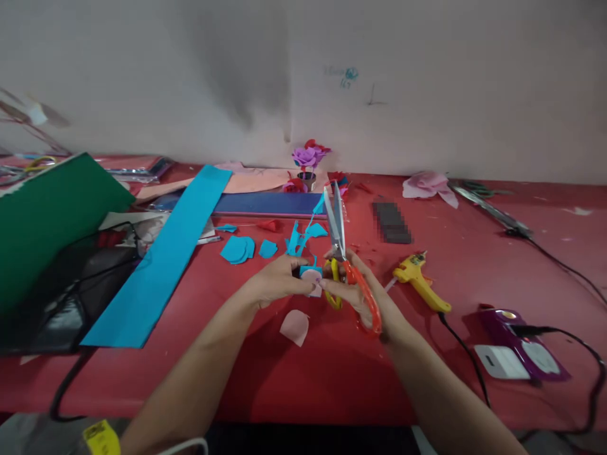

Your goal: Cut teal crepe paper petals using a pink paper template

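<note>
My left hand (283, 279) pinches a small blue piece of craft foam or paper with a pink petal-shaped piece (312, 277) laid over it. A pair of scissors (363, 294) with orange handles hangs in my right hand (353, 287), blades pointing up and away and slightly apart. Fingertips of that same hand touch the pink piece. A yellow ring-like handle part (334, 284) shows beside the scissors. Below my hands lies another pink petal piece (294, 327). Beyond them are cut blue petals (238, 250) and blue scraps (294, 239).
A long blue strip (164, 259) runs along the left, near a green sheet (61, 221). To the right lie a yellow glue gun (420, 281) and a purple power socket unit (526, 347) with cords. A small pot of paper flowers (308, 180) stands by the wall.
</note>
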`<state>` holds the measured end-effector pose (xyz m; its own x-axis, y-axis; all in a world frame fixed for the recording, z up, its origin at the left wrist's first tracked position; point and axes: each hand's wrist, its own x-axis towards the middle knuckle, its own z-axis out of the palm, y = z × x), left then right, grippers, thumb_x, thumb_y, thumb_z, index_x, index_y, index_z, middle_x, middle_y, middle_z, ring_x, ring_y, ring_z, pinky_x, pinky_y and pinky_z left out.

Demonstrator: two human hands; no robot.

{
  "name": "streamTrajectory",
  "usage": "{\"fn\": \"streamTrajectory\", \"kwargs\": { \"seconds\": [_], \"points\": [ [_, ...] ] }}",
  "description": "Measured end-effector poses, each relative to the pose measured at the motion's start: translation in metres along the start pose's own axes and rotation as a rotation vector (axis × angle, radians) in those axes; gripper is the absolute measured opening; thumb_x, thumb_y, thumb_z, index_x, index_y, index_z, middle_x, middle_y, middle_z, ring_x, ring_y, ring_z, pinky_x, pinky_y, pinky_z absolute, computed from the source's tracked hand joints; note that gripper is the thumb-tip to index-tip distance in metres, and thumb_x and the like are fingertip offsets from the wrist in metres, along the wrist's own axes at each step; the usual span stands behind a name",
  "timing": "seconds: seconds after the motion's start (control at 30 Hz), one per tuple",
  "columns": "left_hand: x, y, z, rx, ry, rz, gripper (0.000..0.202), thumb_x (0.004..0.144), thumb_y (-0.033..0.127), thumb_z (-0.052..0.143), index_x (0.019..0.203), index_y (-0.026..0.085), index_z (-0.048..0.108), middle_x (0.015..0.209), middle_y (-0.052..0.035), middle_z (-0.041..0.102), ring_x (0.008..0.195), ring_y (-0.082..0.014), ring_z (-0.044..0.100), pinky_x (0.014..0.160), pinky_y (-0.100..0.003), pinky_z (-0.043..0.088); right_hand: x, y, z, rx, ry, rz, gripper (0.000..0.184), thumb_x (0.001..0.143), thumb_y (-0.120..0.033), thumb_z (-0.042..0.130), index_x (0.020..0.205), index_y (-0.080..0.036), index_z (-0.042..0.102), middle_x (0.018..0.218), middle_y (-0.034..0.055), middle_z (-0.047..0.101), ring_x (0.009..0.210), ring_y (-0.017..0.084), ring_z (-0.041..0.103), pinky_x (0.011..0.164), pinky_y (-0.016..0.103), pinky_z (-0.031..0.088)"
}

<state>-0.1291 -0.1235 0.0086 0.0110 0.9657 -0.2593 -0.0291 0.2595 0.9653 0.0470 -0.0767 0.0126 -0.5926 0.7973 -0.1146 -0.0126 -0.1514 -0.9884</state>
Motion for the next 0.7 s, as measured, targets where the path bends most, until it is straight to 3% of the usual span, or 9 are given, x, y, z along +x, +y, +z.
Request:
{"fn": "streamTrajectory", "kwargs": {
  "seconds": [0.1, 0.27, 0.37, 0.53, 0.7],
  "points": [
    [0.003, -0.001, 0.008, -0.010, 0.034, -0.013, 0.010, 0.058, 0.011, 0.071, 0.061, 0.020, 0.069, 0.061, 0.0008, 0.062, 0.057, -0.0125, 0.054, 0.054, -0.022, 0.039, 0.000, 0.006, 0.002, -0.004, 0.047, -0.040, 0.037, 0.073, -0.033, 0.077, 0.100, -0.026, 0.053, 0.081, -0.0044, 0.053, 0.072, 0.012, 0.053, 0.068, 0.027, 0.044],
    [0.009, -0.006, 0.030, -0.457, 0.182, -0.077, 0.018, 0.054, 0.014, 0.079, 0.070, 0.014, 0.071, 0.072, -0.0031, 0.068, 0.067, -0.0130, 0.062, 0.068, -0.024, 0.048, 0.005, 0.015, 0.002, 0.096, 0.177, -0.145, 0.034, 0.077, -0.030, 0.074, 0.099, -0.027, 0.049, 0.077, -0.0054, 0.054, 0.064, 0.012, 0.053, 0.061, 0.027, 0.045],
    [0.012, -0.015, 0.041, -0.612, 0.203, -0.073, 0.024, 0.056, 0.021, 0.084, 0.075, 0.013, 0.072, 0.075, -0.0045, 0.070, 0.067, -0.0114, 0.062, 0.067, -0.022, 0.048, 0.008, 0.017, 0.001, 0.165, 0.234, -0.156, 0.035, 0.076, -0.029, 0.074, 0.098, -0.025, 0.048, 0.074, -0.0058, 0.055, 0.062, 0.012, 0.054, 0.061, 0.027, 0.046],
    [0.012, -0.022, 0.050, -0.730, 0.231, -0.042, 0.024, 0.058, 0.022, 0.085, 0.076, 0.016, 0.071, 0.075, -0.0020, 0.069, 0.065, -0.0101, 0.061, 0.064, -0.021, 0.047, 0.010, 0.020, 0.001, 0.229, 0.265, -0.143, 0.036, 0.074, -0.029, 0.076, 0.096, -0.024, 0.048, 0.071, -0.0062, 0.055, 0.061, 0.012, 0.053, 0.061, 0.027, 0.046],
    [0.010, -0.013, 0.048, -0.755, 0.362, -0.022, 0.022, 0.058, 0.026, 0.085, 0.069, 0.015, 0.069, 0.066, 0.0002, 0.067, 0.060, -0.0088, 0.059, 0.060, -0.020, 0.046, 0.009, 0.021, 0.008, 0.258, 0.236, -0.081, 0.038, 0.076, -0.035, 0.075, 0.102, -0.025, 0.049, 0.064, -0.0070, 0.055, 0.057, 0.013, 0.054, 0.058, 0.026, 0.045]
  ]
}}
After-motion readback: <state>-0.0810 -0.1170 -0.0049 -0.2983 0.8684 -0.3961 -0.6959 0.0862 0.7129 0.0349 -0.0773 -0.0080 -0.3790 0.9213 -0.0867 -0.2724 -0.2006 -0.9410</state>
